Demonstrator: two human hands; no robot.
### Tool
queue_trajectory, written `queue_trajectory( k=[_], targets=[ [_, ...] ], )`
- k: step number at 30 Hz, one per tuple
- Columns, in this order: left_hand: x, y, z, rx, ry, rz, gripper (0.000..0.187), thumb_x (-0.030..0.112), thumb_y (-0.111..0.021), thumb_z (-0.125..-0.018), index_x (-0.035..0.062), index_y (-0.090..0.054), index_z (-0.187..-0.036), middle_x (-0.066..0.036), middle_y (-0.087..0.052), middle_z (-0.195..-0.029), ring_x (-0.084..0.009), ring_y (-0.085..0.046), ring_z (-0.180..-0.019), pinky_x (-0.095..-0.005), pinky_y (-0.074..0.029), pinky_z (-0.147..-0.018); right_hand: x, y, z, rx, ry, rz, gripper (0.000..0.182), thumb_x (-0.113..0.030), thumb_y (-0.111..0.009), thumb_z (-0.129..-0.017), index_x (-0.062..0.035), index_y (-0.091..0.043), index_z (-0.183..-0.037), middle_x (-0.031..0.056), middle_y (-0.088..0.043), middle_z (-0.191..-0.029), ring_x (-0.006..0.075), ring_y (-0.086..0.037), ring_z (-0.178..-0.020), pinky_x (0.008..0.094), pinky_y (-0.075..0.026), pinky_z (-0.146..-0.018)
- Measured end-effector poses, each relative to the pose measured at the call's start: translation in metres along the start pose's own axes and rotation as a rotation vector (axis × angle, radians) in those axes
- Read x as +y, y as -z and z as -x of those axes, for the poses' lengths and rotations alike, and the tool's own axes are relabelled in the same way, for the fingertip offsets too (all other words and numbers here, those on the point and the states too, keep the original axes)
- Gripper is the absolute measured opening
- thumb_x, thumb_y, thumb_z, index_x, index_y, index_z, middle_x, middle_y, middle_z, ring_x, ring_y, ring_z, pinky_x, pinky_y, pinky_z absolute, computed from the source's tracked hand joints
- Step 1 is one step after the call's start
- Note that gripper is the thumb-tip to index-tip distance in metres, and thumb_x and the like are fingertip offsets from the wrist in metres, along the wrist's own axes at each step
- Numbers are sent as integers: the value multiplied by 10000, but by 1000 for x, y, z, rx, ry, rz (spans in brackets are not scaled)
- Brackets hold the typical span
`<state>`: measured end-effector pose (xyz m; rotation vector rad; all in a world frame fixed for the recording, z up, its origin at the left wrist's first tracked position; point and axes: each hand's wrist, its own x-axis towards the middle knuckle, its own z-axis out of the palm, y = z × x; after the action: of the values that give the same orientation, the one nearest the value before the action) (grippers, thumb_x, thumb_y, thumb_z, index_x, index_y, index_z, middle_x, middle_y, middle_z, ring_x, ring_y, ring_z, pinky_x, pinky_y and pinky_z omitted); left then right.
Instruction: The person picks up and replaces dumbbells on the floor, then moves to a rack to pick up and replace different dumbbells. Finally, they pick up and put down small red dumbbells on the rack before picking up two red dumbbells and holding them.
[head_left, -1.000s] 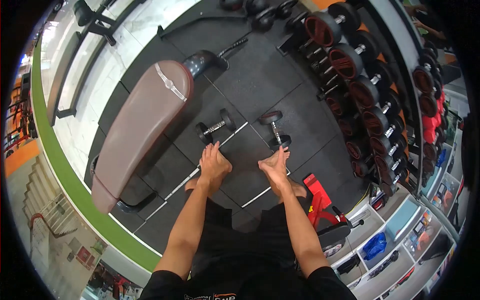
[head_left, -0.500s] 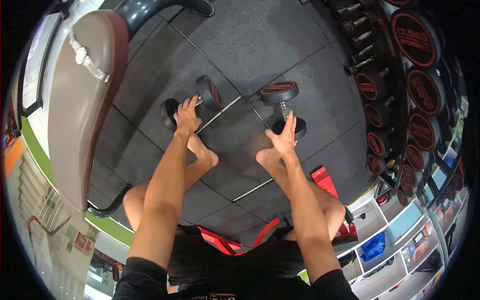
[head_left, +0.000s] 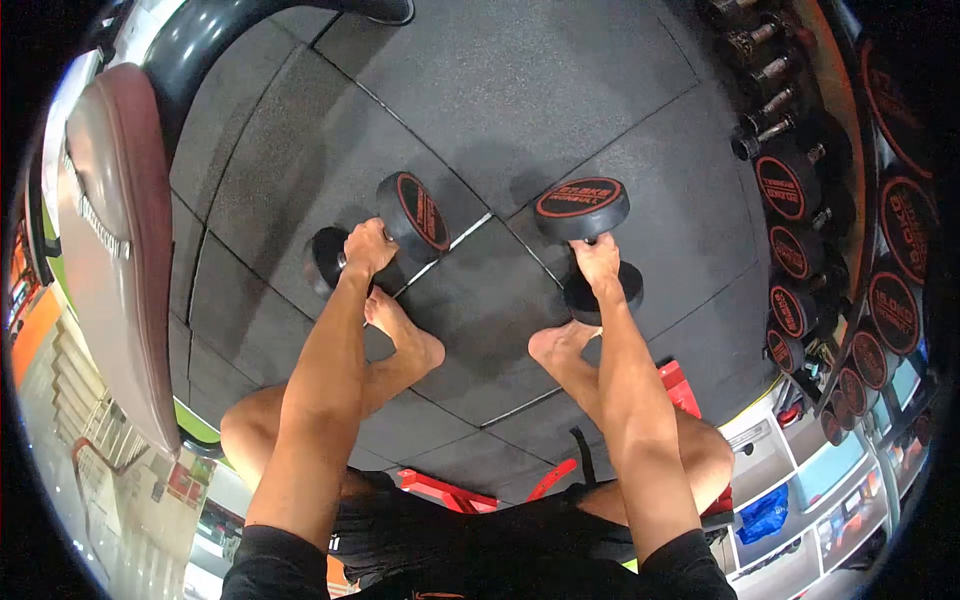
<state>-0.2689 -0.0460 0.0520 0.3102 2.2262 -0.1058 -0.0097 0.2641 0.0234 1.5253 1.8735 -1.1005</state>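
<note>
Left hand (head_left: 370, 247): closed round left dumbbell (head_left: 415, 212)
Right hand (head_left: 598, 263): gripping right dumbbell (head_left: 583, 208)
Bench (head_left: 125, 290): left of hands, bearing watch (head_left: 86, 208)
Racked dumbbells (head_left: 782, 188): right of hands

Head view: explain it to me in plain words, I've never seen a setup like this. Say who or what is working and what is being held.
There is no machine here: a person works with bare hands. Every picture comes from one camera worn on the head, looking forward and down, so the arms reach away from you. The wide lens bends the edges.

The left hand grips the left dumbbell by its handle; the right hand grips the right dumbbell the same way. I cannot tell whether either is off the dark floor.

At left is a padded bench with a metal band on it. At right, more dumbbells stand in rows.
</note>
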Motion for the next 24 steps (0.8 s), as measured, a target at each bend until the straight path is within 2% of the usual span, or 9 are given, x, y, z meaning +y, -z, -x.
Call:
queue_trajectory(
  k=[1,5,8,9,11,13,17,20,24],
  targets=[
    [5,5,4,32,3,-17,256,185,-651,-765,39,-692,-971,-241,-690,-1034,-403,-668,-1004,-455,-544,-872,2,-3,-8,12,-24,-25,519,-323,-716,-775,-6,-628,-1176,170,-724,-1008,311,-698,-940,399,-534,-872],
    [7,13,2,4,-8,-60,296,173,-637,-748,-8,-686,-978,-261,-683,-1044,-430,-659,-1006,-473,-542,-876,-18,10,0,-171,-121,-214,224,-184,-649,-793,-8,-727,-679,82,-722,-668,173,-721,-653,329,-566,-665],
    [5,17,-5,-73,-14,-60,307,173,-634,-750,-13,-688,-988,-258,-684,-1047,-424,-662,-1004,-469,-545,-875,-32,18,6,-220,-60,-175,182,-148,-645,-784,1,-739,-736,101,-732,-710,210,-729,-720,346,-561,-705],
    [5,18,-6,-62,-20,-67,322,164,-684,-723,-23,-690,-984,-252,-687,-1042,-415,-665,-1005,-462,-548,-874,-31,15,2,-145,73,-27,166,-121,-638,-801,17,-730,-817,120,-732,-726,253,-729,-785,362,-552,-755],
    [2,22,-12,-72,-24,-52,349,153,-726,-689,-28,-689,-985,-250,-692,-1028,-408,-667,-1008,-454,-551,-870,1,-13,-19,-53,127,-130,166,-121,-647,-796,24,-719,-835,130,-729,-724,270,-724,-835,368,-540,-805],
    [6,27,-7,-132,-25,-51,385,148,-764,-652,-28,-690,-986,-249,-697,-1015,-402,-669,-1009,-447,-554,-867,1,-12,-17,-128,43,-370,177,-107,-661,-779,39,-701,-871,134,-714,-679,275,-726,-760,375,-562,-726],
    [13,41,-9,-176,-13,-84,412,169,-786,-626,-25,-694,-978,-247,-702,-996,-395,-673,-1002,-435,-557,-865,-10,2,-10,-286,-79,-240,254,-227,-623,-909,26,-612,-895,129,-647,-674,194,-647,-526,310,-521,-428],
    [10,32,-12,-140,-10,-54,385,217,-742,-656,-39,-698,-940,-257,-699,-982,-398,-677,-980,-434,-559,-859,-2,-5,-10,-86,198,-61,240,-205,-606,-908,3,-622,-1027,155,-675,-850,246,-668,-597,347,-541,-502],
    [2,19,-14,-96,-45,-64,398,255,-717,-677,-51,-694,-930,-272,-692,-969,-403,-677,-967,-442,-558,-858,-2,-5,-12,86,559,261,323,-196,-614,-891,-6,-623,-1152,165,-688,-1057,341,-687,-862,409,-561,-761]
  ],
)
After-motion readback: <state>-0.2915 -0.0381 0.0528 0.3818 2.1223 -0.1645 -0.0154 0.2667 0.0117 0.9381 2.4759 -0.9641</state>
